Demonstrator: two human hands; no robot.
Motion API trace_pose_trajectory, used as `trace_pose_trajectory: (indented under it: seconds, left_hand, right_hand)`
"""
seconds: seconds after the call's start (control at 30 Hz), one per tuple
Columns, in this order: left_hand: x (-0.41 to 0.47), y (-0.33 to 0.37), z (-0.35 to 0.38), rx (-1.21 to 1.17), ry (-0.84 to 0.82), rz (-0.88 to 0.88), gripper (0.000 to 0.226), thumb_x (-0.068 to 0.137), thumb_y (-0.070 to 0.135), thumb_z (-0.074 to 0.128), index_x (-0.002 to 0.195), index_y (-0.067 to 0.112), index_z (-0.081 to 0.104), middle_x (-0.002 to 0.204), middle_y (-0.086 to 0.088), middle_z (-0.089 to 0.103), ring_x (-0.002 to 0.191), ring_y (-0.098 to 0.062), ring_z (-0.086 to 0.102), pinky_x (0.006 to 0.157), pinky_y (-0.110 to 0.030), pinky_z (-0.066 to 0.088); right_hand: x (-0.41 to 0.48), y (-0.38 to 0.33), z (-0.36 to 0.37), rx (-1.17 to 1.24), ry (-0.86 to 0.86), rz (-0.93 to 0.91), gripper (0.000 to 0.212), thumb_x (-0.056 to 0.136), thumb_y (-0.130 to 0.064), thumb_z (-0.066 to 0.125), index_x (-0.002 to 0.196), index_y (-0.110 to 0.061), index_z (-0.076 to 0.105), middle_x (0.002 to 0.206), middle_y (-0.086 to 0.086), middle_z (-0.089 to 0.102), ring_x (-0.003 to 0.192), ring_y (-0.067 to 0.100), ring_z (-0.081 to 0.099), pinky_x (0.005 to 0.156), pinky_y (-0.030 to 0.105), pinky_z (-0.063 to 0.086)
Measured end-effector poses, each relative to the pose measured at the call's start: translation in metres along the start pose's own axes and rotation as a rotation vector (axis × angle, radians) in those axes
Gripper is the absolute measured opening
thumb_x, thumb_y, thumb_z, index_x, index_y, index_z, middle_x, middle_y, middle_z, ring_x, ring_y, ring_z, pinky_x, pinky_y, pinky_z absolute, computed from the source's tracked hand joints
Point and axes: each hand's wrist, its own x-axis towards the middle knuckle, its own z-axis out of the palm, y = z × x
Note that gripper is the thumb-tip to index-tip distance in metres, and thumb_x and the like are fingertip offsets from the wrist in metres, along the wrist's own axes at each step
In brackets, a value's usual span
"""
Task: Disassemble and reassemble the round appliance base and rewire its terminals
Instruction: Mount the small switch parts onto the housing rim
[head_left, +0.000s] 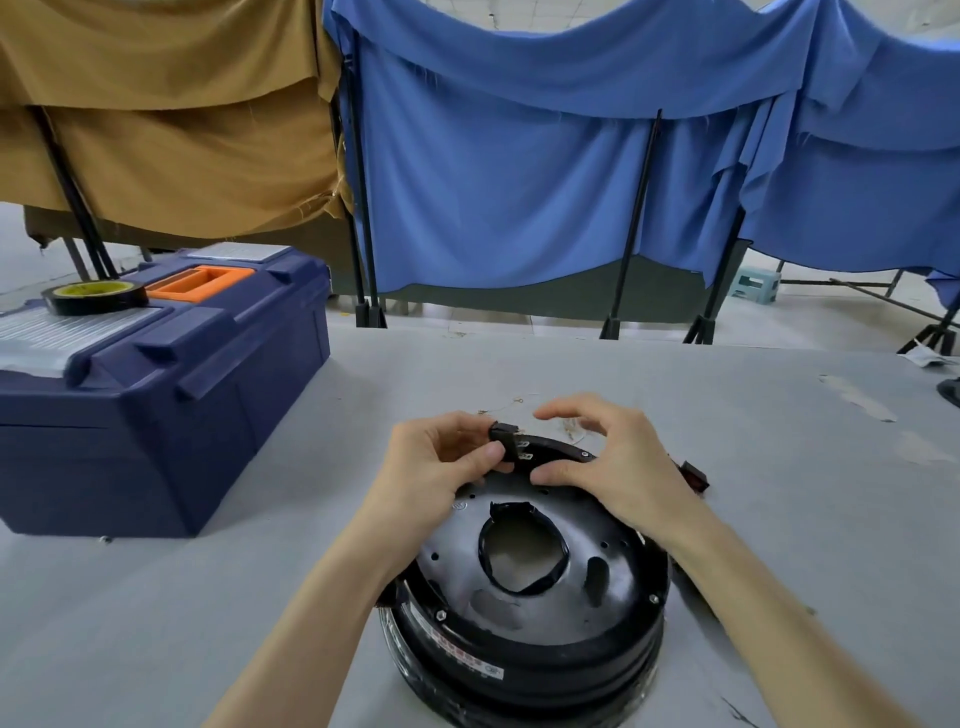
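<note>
Far left, a blue toolbox (156, 374) sits on the bench (805, 545) with a roll of dark tape (93, 297) on its lid, well apart from the work. Left hand (441, 462): forearm comes in from low left, grip closed on a small black terminal block (505, 435), thumb and fingertips pinching it just over the far rim of the round appliance base (530, 597). Two bare metal tabs on the block face right. The base lies mid-bench, close to the person, metal plate up, with a big tape-edged hole in the middle. Risks, as judged: the pinch looks shallow, so the block could slip and drop through that hole or skid off the plate. Seating it crooked could bend the tabs. The base seems to rest on a coiled cord, so pressing the far rim could rock it. Thin loose wire strands (571, 428) lie on the bench just behind the rim; frayed ends could stray across the tabs during rewiring. Right hand (618, 467): forearm from low right, thumb laid on the plate near the block, fingers arched above, grip open, nothing held that shows. Just right of it a second small dark part (693, 475) lies on the bench, partly hidden by the wrist.
</note>
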Motion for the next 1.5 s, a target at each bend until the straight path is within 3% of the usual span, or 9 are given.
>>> trace_pose_trajectory:
  seconds: [0.03,0.13,0.27,0.47,0.6,0.73,0.97,1.07,1.5]
  left_hand:
    - [-0.001,0.0,-0.001,-0.022,0.002,-0.001,0.02,0.086,-0.005,0.065,0.086,0.013,0.071,0.075,-0.002,0.075,0.071,-0.013,0.071,0.061,-0.018,0.051]
    - [-0.002,0.0,-0.004,-0.114,-0.007,0.008,0.016,0.087,-0.008,0.061,0.091,0.005,0.07,0.081,-0.011,0.075,0.073,-0.017,0.072,0.06,-0.018,0.05]
    - [-0.004,0.001,-0.008,-0.116,-0.026,0.043,0.017,0.087,-0.011,0.059,0.095,-0.001,0.069,0.088,-0.018,0.074,0.075,-0.018,0.071,0.063,-0.019,0.05]
    - [-0.004,-0.003,-0.039,0.138,0.131,0.025,0.024,0.086,-0.009,0.064,0.085,0.014,0.072,0.077,0.005,0.076,0.071,-0.004,0.068,0.058,-0.011,0.043]
    - [-0.01,-0.014,-0.053,0.306,0.148,-0.045,0.022,0.087,-0.004,0.065,0.085,0.017,0.072,0.076,0.007,0.076,0.064,0.001,0.06,0.057,-0.007,0.04]
    - [-0.016,-0.02,-0.051,0.347,0.158,-0.07,0.024,0.086,-0.006,0.065,0.085,0.017,0.073,0.074,0.001,0.074,0.064,-0.006,0.06,0.057,-0.009,0.04]
    - [-0.019,-0.026,-0.054,0.37,0.189,-0.127,0.021,0.081,-0.004,0.071,0.08,0.017,0.073,0.074,-0.002,0.072,0.066,-0.014,0.061,0.061,-0.021,0.046]
    - [-0.022,-0.028,-0.057,0.378,0.167,-0.149,0.018,0.079,-0.001,0.075,0.078,0.017,0.071,0.078,-0.006,0.071,0.067,-0.02,0.059,0.064,-0.034,0.047]
    - [-0.024,-0.036,-0.057,0.373,0.177,-0.143,0.022,0.08,-0.002,0.073,0.075,0.02,0.069,0.073,-0.003,0.068,0.063,-0.018,0.055,0.059,-0.025,0.041]
  right_hand:
    - [0.001,0.006,0.002,-0.109,-0.031,0.029,0.052,0.066,-0.027,0.089,0.113,-0.03,0.067,0.116,-0.02,0.063,0.11,-0.019,0.048,0.095,0.002,0.03]
    - [0.005,0.023,0.007,-0.346,-0.182,0.169,0.062,0.084,-0.022,0.076,0.14,-0.019,0.051,0.144,-0.001,0.05,0.137,0.014,0.038,0.112,0.027,0.027]
    - [0.012,0.029,0.007,-0.485,-0.25,0.185,0.042,0.088,0.003,0.053,0.126,-0.013,0.062,0.123,0.01,0.063,0.119,0.03,0.051,0.095,0.037,0.042]
    - [0.013,0.034,-0.003,-0.536,-0.225,0.205,0.046,0.071,0.012,0.045,0.1,-0.015,0.067,0.099,0.007,0.066,0.1,0.031,0.055,0.078,0.036,0.045]
    - [0.012,0.036,-0.01,-0.536,-0.229,0.244,0.044,0.079,0.006,0.054,0.108,-0.022,0.069,0.107,0.006,0.069,0.103,0.033,0.059,0.088,0.04,0.048]
    - [0.016,0.028,-0.008,-0.584,-0.258,0.229,0.044,0.088,-0.017,0.069,0.131,-0.02,0.06,0.13,0.005,0.062,0.124,0.028,0.053,0.099,0.034,0.04]
    - [0.018,-0.011,0.022,-0.399,-0.341,-0.126,0.052,0.087,-0.039,0.07,0.136,-0.029,0.056,0.141,-0.005,0.055,0.134,0.016,0.043,0.114,0.037,0.028]
    - [0.018,-0.02,0.04,-0.402,-0.435,-0.191,0.05,0.089,-0.041,0.067,0.137,-0.032,0.054,0.135,-0.006,0.058,0.129,0.014,0.046,0.111,0.041,0.031]
    - [0.031,-0.03,0.049,-0.749,-0.452,-0.221,0.034,0.098,-0.042,0.052,0.126,-0.025,0.06,0.121,-0.002,0.059,0.117,0.021,0.05,0.093,0.041,0.046]
